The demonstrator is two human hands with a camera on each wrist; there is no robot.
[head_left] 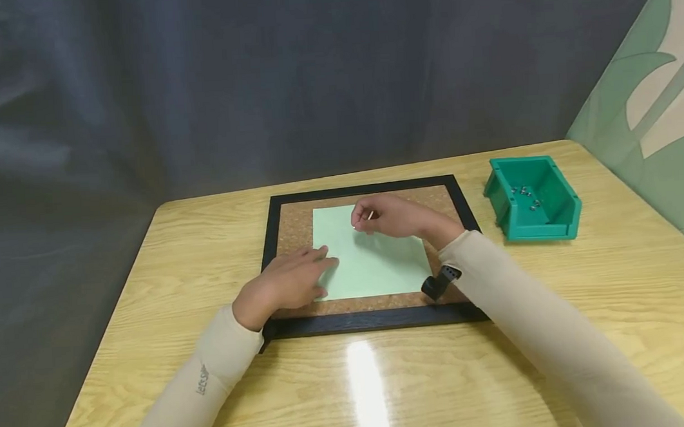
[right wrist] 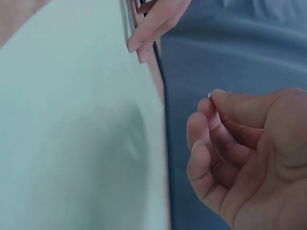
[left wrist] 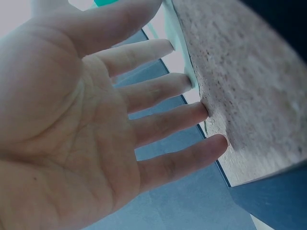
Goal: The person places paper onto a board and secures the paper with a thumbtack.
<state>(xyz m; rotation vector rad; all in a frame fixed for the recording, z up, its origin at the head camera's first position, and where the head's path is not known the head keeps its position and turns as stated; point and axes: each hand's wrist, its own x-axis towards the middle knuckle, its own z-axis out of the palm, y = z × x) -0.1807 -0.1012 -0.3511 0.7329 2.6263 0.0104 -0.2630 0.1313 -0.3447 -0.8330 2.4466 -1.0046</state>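
The paper (head_left: 374,270) lies on the corkboard (head_left: 296,225), left hand (head_left: 290,277) spread at its left edge; it looks light, easily creased, best held flat. The right hand (head_left: 397,217) pinches a tiny shiny pin (right wrist: 209,95), probably slippery, best gripped by its head.

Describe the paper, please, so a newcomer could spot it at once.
On the table lies a black-framed board. The paper lies on it, the left hand at one edge. It is pale green, unlike the brown board beneath or the darker green bin.

pinched item (right wrist: 209,95) indistinctly small, sleeves (head_left: 557,331) cropped
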